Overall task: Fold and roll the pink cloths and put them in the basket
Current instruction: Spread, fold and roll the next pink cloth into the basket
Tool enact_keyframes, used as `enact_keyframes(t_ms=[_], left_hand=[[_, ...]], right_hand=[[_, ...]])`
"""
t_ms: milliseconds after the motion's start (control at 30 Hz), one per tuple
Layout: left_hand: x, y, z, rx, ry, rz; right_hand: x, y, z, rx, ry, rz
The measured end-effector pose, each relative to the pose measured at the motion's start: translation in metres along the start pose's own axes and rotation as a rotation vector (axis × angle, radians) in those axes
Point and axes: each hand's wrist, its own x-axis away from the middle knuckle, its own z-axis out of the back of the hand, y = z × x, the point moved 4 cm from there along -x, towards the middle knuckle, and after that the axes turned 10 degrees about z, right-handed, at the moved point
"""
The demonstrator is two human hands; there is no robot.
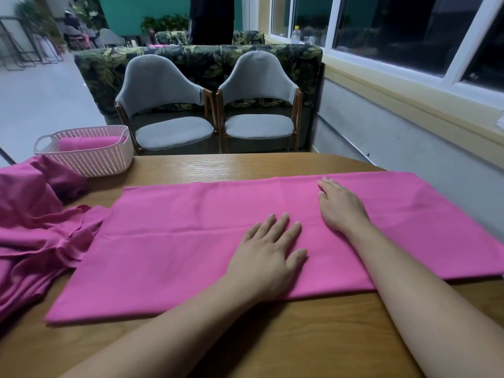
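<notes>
A pink cloth (pixel 169 241) lies flat across the wooden table (pixel 272 336), folded into a long rectangle with a crease running along its length. My left hand (pixel 268 255) presses flat on it near the middle, fingers straight and spread. My right hand (pixel 341 207) lies flat on the cloth a little farther back and to the right. A white perforated basket (pixel 90 162) stands at the table's far left with a rolled pink cloth (pixel 87 143) inside. A heap of crumpled pink cloths (pixel 30 222) lies at the left edge.
Two grey chairs (pixel 212 105) stand just behind the table's far edge, a patterned sofa behind them. A wall with a window ledge (pixel 409 110) runs along the right. Bare wood shows in front of the cloth.
</notes>
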Motion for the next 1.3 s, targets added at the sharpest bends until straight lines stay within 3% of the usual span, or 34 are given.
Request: enact_keyframes(t_ms=[333,467,767,1000,1300], left_hand=[[0.046,-0.112,0.024,-0.068,0.033,0.181],[0.052,-0.124,0.026,-0.065,0.045,0.216],[0.051,-0.122,0.025,-0.066,0.063,0.219],[0.06,-0.141,0.03,-0.058,0.048,0.229],[0.09,-0.208,0.044,-0.058,0.056,0.379]], right_hand=[[-0.001,0.003,-0.003,0.01,-0.001,0.023],[-0.001,-0.007,-0.004,0.058,-0.045,0.003],[0.009,-0.154,-0.031,-0.07,-0.128,0.316],[0.014,-0.149,-0.043,-0.088,-0.079,0.292],[0.011,-0.144,-0.045,-0.126,-0.073,0.295]])
